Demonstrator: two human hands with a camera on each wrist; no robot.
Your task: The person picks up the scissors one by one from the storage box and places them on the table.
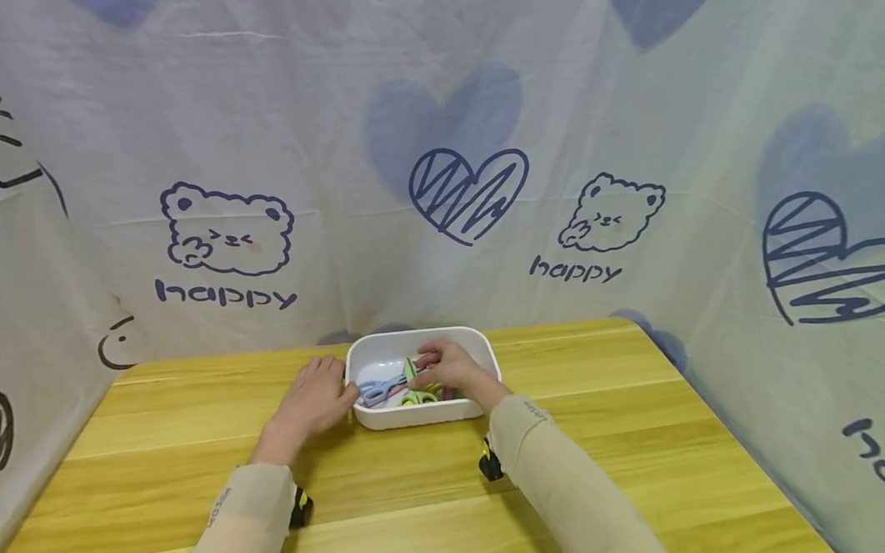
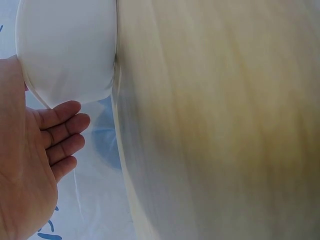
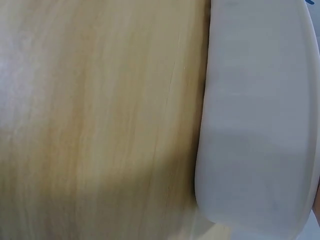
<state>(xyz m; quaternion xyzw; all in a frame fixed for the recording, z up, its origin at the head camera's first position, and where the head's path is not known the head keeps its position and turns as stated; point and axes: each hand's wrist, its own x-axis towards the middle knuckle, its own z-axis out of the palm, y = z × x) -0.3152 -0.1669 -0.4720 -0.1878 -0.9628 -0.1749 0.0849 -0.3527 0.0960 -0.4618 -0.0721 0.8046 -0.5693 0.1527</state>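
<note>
A white plastic bin [image 1: 412, 417] stands at the far edge of the table, with scissors lying in it. Blue-handled scissors [image 1: 377, 391] are on its left side, lime-green-handled scissors [image 1: 419, 397] near the front wall. My left hand [image 1: 317, 396] holds the bin's left end, thumb at the rim and fingers along the outside, as the left wrist view shows too. Over the front wall my right hand [image 1: 451, 368] reaches inside, its fingers on an upraised green pair of scissors [image 1: 410, 370]. Part of the contents is hidden under that hand. The right wrist view shows mostly the bin's outer wall [image 3: 255, 120].
The wood-grain table [image 1: 394, 504] spreads in front of and on both sides of the bin. Directly behind its far edge hangs a white curtain [image 1: 351, 256] printed with hearts and bears. A dark strap-on device [image 1: 490, 460] sits beneath the right wrist.
</note>
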